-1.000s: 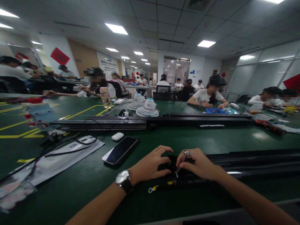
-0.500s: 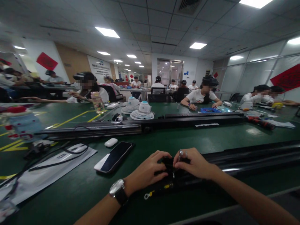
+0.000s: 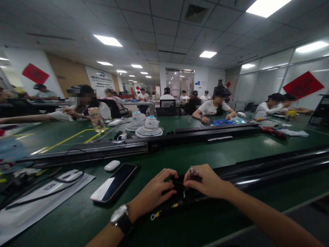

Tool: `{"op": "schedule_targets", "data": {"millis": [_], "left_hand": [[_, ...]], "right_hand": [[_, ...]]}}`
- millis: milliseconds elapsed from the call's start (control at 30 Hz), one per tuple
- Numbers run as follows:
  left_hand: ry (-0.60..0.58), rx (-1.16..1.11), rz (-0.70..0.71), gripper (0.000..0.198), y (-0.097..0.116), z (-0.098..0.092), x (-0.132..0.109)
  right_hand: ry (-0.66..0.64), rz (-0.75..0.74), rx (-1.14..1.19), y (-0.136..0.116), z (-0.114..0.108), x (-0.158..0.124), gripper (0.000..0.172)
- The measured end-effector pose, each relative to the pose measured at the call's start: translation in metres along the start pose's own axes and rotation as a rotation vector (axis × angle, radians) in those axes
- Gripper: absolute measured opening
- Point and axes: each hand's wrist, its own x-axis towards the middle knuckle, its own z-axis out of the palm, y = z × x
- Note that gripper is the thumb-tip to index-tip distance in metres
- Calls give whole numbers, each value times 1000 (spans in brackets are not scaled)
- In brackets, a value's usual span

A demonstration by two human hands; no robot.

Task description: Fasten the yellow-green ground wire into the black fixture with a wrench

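My left hand (image 3: 156, 192), with a watch at the wrist, curls its fingers at the near-left end of a long black rail (image 3: 246, 180). What its fingertips grip is lost in the dark. Opposite it, my right hand (image 3: 205, 181), wearing rings, pinches thumb and forefinger together. A thin yellowish wire (image 3: 178, 182) runs between the fingertips of both hands. Just below them, a small shiny metal piece (image 3: 184, 194) catches light. A ring terminal (image 3: 155, 216) with a yellow-marked sleeve lies below my left hand.
Left of my hands are a smartphone (image 3: 114, 183), a white earbud case (image 3: 112, 165) and a white bag (image 3: 48, 195) with black cables. Black rails (image 3: 164, 140) cross the green table (image 3: 223, 154) farther back. Beyond stand white fans (image 3: 149, 127), a bottle (image 3: 96, 120) and a blue tray (image 3: 223, 122). Co-workers sit around.
The whole view has shifted, so table items and my hands sit farther left in the picture. My hands keep nearly the same pose at the rail's end.
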Motion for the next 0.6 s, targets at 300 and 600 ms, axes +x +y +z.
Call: {"op": "schedule_targets", "data": {"millis": [300,600], "left_hand": [[10,-23,-1,12,-3,2,-1],[-46,-22,-59,30,-8,5,-3]], "right_hand": [[-50,10,-23,-4,4,-1,10],[-107,21,-66,-3,-1,0,8]]}}
